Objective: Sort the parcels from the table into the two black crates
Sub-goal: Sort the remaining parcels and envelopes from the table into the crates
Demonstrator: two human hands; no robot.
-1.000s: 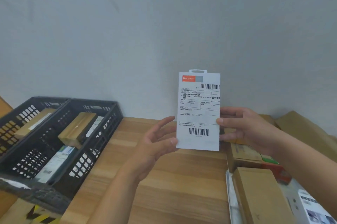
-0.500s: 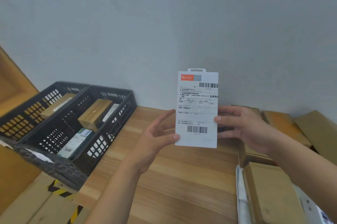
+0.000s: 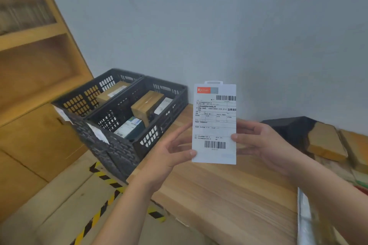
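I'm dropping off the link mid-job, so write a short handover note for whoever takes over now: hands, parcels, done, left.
Left hand and right hand both pinch the white labelled parcel by its side edges, upright above the table.
Done: left crate holds one tan box; right crate holds a brown box, a teal box and a pale packet.
Left: crate the held parcel, then the brown parcels, black parcel and silver mailer at the table's right.
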